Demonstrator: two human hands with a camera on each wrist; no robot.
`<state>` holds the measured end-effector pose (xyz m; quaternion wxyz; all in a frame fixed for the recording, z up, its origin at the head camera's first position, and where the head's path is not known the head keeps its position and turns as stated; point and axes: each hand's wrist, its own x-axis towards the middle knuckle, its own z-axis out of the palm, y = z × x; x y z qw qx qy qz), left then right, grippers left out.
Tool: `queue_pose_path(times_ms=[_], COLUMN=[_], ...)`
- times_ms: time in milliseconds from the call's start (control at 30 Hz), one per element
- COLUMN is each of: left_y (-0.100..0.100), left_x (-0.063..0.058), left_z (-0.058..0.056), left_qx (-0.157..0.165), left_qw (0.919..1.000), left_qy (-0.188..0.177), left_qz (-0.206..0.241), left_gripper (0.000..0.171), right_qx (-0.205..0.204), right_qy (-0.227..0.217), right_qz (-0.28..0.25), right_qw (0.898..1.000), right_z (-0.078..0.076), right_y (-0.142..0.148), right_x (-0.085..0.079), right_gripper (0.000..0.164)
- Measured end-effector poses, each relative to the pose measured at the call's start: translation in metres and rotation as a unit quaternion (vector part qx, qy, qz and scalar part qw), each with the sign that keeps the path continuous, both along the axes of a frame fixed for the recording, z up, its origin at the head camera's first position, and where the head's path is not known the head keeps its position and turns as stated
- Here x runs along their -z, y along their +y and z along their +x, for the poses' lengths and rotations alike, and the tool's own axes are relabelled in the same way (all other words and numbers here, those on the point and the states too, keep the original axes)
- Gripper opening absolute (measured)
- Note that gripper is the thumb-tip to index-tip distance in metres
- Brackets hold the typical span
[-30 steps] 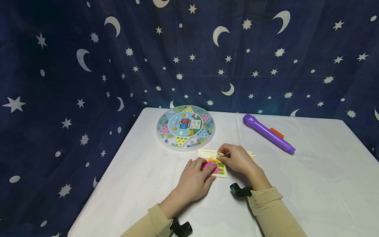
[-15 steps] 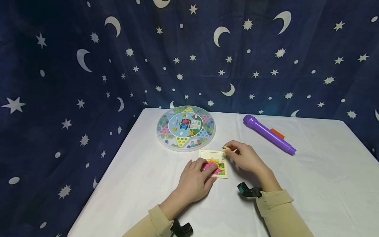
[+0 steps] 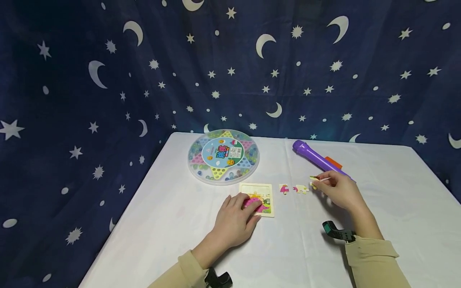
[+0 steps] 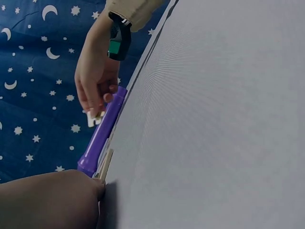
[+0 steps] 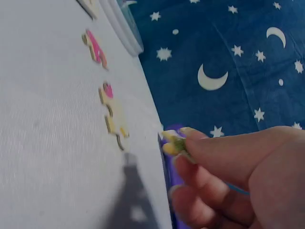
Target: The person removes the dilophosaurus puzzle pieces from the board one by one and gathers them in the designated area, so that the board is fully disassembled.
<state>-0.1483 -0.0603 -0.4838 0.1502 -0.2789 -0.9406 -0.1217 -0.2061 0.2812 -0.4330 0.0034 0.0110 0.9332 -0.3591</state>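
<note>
A small jigsaw puzzle board with a pale frame lies on the white table; pink and green pieces fill its lower part, and its top strip is bare. My left hand rests on the board, fingers extended over the pink picture. To the right, my right hand pinches a jigsaw piece between thumb and fingers, above the table. In the right wrist view this piece shows yellow and green. Two loose pieces, one pink and white, one mostly cream, lie between board and right hand.
Behind the right hand lies a purple toy microphone, with an orange part beside it. A round clear case with a star-shaped board and marbles sits at the back left. A starry blue cloth hangs behind the table.
My right hand has moved right from the board's top edge, carrying the jigsaw piece, and uncovers the two loose pieces. The left hand has stayed on the board.
</note>
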Motion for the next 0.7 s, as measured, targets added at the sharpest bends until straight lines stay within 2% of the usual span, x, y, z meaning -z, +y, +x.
queue_pose_path(times_ms=[200, 700], left_y=[-0.002, -0.009], left_x=[0.002, 0.006], left_z=[-0.001, -0.005], left_qx=[0.002, 0.014], left_qw=[0.9999, 0.9972], left_qy=[-0.006, -0.004], left_qz=[0.015, 0.073], left_gripper=[0.042, 0.040], right_qx=[-0.002, 0.025], right_qy=[-0.053, -0.086], right_qz=[0.011, 0.047], right_qw=[0.999, 0.995], right_z=[-0.002, 0.001], right_y=[0.006, 0.022], right_x=[0.005, 0.007], right_gripper=[0.040, 0.045])
